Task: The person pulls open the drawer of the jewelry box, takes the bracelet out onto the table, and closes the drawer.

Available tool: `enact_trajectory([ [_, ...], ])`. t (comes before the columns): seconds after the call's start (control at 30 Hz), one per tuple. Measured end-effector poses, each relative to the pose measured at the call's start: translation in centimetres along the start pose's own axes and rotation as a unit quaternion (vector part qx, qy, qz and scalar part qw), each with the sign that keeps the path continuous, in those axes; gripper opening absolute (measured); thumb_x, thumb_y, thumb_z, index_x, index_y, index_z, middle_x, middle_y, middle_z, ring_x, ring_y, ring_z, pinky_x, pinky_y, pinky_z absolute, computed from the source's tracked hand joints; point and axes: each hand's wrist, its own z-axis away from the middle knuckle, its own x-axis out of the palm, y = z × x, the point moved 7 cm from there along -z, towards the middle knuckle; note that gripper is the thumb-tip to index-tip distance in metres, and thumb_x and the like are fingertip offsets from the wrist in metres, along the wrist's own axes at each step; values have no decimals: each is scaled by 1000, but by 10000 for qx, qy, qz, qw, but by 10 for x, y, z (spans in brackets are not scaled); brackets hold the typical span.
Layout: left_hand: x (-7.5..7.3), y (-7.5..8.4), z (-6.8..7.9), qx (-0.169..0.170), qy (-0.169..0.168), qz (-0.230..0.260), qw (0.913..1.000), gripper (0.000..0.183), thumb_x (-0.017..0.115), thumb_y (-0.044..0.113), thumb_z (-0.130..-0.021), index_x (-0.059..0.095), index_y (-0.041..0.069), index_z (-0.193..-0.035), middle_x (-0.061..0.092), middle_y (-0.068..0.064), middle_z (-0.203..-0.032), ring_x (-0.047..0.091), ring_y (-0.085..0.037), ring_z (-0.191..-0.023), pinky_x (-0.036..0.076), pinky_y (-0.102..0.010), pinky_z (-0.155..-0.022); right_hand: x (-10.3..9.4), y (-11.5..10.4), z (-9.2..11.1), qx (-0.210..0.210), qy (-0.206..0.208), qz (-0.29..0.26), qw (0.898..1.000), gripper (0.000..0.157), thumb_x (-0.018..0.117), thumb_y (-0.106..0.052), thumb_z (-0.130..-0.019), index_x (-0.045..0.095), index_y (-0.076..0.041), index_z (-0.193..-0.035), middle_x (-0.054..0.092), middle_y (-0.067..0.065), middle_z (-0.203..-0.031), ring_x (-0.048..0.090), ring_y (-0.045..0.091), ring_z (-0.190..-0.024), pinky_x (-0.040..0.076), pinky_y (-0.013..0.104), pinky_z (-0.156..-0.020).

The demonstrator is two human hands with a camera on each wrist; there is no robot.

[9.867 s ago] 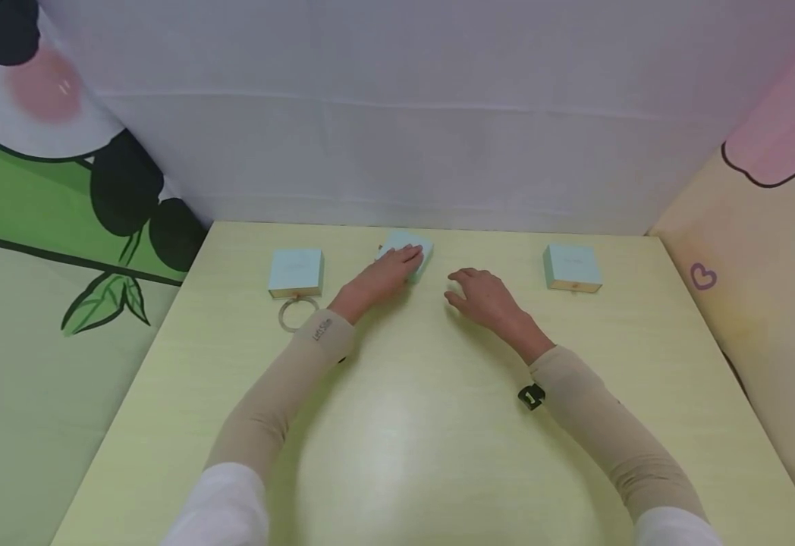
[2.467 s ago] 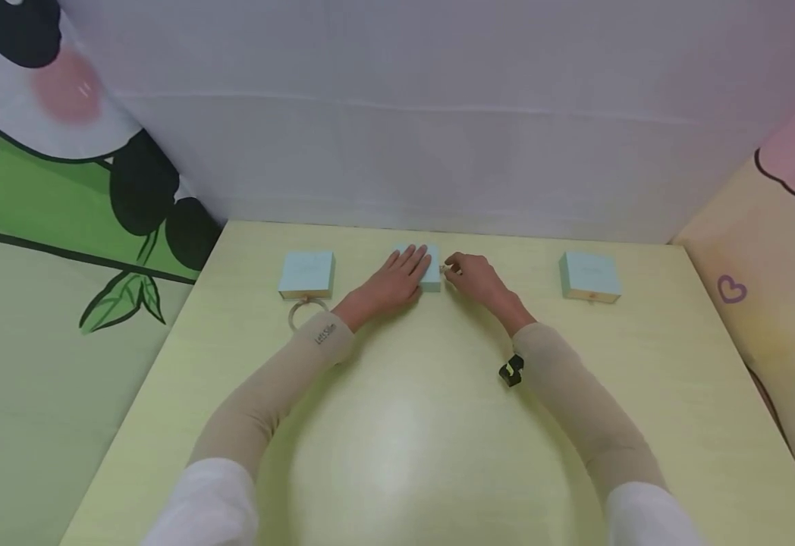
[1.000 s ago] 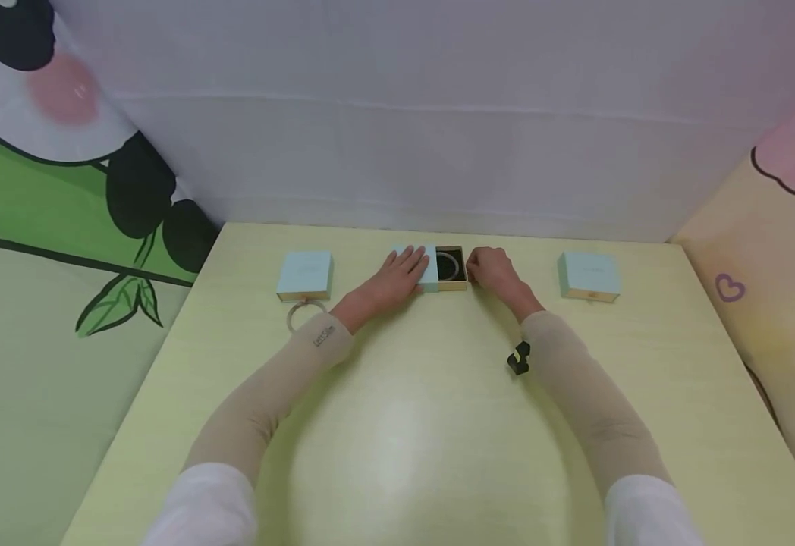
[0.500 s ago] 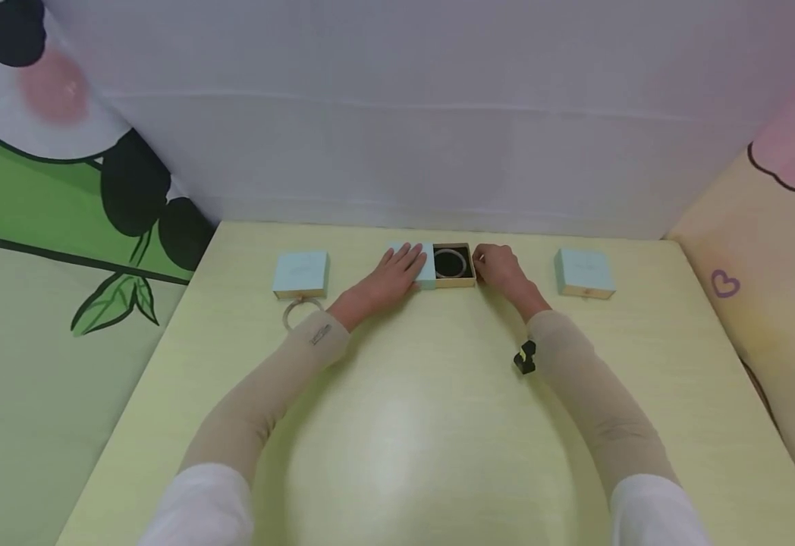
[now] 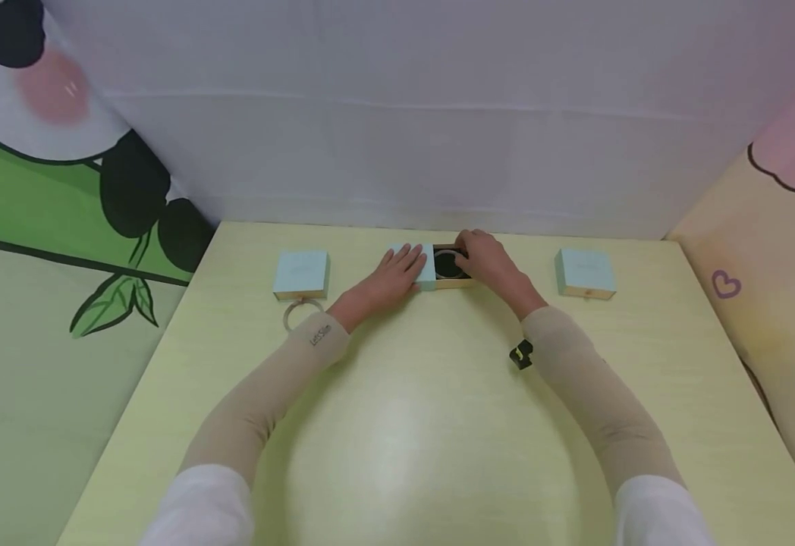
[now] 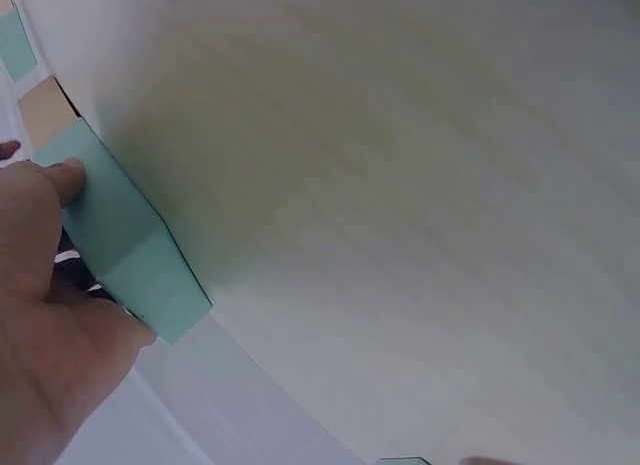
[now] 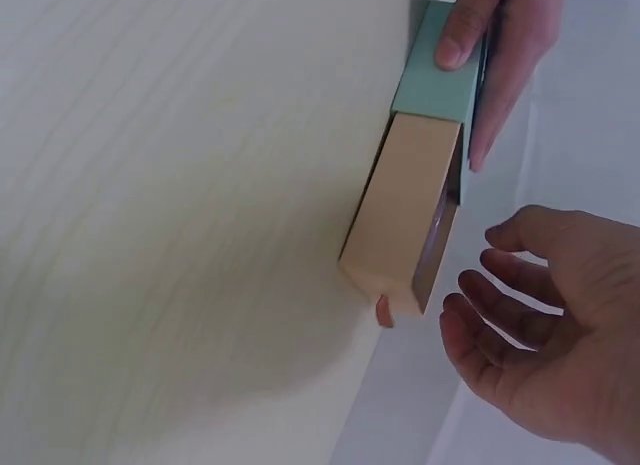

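A light-blue sliding gift box (image 5: 428, 277) lies at the back middle of the table. Its tan drawer (image 7: 400, 190) is pulled out to the right and has a black lining. Inside lies a pale bangle (image 5: 446, 252), partly hidden by the right hand. My left hand (image 5: 387, 280) holds the blue sleeve, fingers spread across its top and thumb against its front side. Over the drawer's right end hovers my right hand (image 5: 489, 262). The right wrist view shows its fingers loosely curved beside the drawer, apart from the small ribbon tab (image 7: 384, 311).
Two more light-blue boxes rest on the pale table (image 5: 397, 425): a left box (image 5: 302, 271) and a right box (image 5: 585, 271). Another pale bangle (image 5: 290, 311) lies before the left box, partly behind the left sleeve. A white cloth (image 5: 397, 152) rises behind the table's back edge.
The drawer has slid out to the right, uncovering the bangle. My right hand has let go of its end and moved left over it. My left hand stays on the sleeve.
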Motion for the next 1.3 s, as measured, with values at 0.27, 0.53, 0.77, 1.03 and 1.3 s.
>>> enact_trajectory([
  [0.27, 7, -3, -2, -8, 40, -155, 9999, 61, 29, 35, -104, 7, 6, -152, 0, -13, -159, -1, -30, -145, 7, -51, -115, 16, -28, -8, -436, -893, 552, 9935, 54, 65, -26, -90, 48, -2, -136, 48, 19, -132, 49, 33, -118, 42, 44, -97],
  [0.53, 9, -4, -1, -23, 145, -102, 9998, 61, 22, 39, -104, 4, 7, -152, -1, -11, -159, -3, -29, -145, 5, -49, -116, 19, -33, -12, -252, -1107, 678, 9912, 63, 69, -27, -87, 43, -3, -140, 44, 21, -133, 48, 34, -118, 42, 45, -98],
  [0.77, 3, -4, -3, -147, -65, -127, 9998, 59, 25, 34, -105, 3, 7, -152, -2, -11, -159, -5, -28, -145, 3, -49, -116, 15, -36, -18, -210, -1046, 804, 9910, 60, 71, -24, -85, 48, -3, -136, 47, 20, -128, 48, 32, -111, 42, 44, -95],
  [1.03, 7, -4, -2, -123, -138, -6, 9998, 60, 30, 32, -105, 5, 7, -152, -3, -12, -159, -5, -29, -145, 2, -49, -116, 19, -35, -18, -48, -900, 843, 9924, 58, 72, -27, -83, 51, -4, -132, 42, 23, -128, 43, 37, -112, 42, 47, -93],
  [1.3, 10, -6, -3, -140, -164, -13, 9998, 60, 29, 34, -104, 4, 8, -153, -4, -10, -159, -6, -28, -145, 1, -48, -116, 11, -33, -13, 147, -653, 767, 9948, 62, 75, -28, -80, 48, -4, -131, 41, 21, -125, 39, 34, -109, 44, 46, -89],
])
